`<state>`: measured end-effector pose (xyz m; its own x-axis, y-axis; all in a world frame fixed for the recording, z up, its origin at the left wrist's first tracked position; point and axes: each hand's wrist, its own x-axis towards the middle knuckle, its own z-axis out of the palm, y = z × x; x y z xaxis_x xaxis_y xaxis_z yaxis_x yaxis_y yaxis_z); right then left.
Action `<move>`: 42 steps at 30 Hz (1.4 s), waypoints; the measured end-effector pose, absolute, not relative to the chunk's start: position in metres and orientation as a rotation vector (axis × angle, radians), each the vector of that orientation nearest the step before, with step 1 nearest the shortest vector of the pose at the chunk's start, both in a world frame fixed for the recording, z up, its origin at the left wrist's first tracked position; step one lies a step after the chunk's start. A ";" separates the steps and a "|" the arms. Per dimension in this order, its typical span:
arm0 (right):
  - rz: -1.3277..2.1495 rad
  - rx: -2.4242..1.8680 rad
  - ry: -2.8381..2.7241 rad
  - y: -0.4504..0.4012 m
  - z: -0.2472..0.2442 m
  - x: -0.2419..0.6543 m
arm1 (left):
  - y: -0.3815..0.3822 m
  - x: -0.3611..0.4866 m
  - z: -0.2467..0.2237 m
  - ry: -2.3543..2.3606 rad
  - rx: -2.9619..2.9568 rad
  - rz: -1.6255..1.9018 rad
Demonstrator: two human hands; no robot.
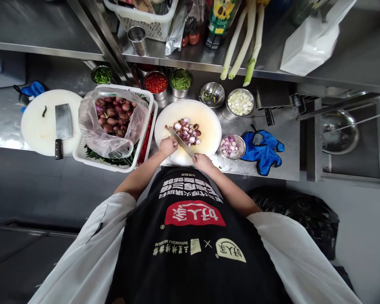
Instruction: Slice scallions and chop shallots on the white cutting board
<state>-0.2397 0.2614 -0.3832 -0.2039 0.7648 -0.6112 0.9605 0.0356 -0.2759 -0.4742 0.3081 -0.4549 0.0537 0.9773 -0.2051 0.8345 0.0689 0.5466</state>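
Observation:
My right hand (204, 162) is wrapped round the handle of a kitchen knife (183, 144), its blade slanting across the near left part of a round white cutting board (213, 126). Beside the blade, on its left, my left hand (168, 146) has its fingers drawn together; whatever they hold is hidden. A pile of shallots (188, 131), some peeled and pale, others in brown-red skin, lies on the board just beyond the blade. Right of the board stands a metal bowl (242, 155) with peeled shallots in it.
At left, a white basket (114, 168) holds a bag of unpeeled shallots (111, 117) and chillies. A cleaver (63, 122) lies on another board (34, 126). Behind are bowls of chopped red chillies (156, 82), greens and white pieces (240, 103). Blue gloves (263, 150) lie right.

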 end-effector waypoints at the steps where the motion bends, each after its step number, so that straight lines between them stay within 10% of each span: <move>1: -0.946 1.773 2.013 0.259 -0.383 -0.236 | 0.310 -0.479 -0.454 1.846 1.733 0.363; 13: -0.864 1.819 2.073 0.262 -0.356 -0.218 | 0.299 -0.513 -0.470 1.505 1.094 1.120; 24: -0.830 1.711 2.074 0.244 -0.348 -0.236 | 0.282 -0.502 -0.472 1.617 2.061 0.465; 42: -0.991 1.755 2.022 0.258 -0.379 -0.247 | 0.287 -0.492 -0.455 1.766 1.968 0.235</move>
<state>-0.2465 0.2581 -0.3787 -0.2189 0.7550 -0.6181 0.9511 0.0235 -0.3081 -0.4924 0.2867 -0.4547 0.1514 0.9705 -0.1875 0.8875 -0.0499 0.4580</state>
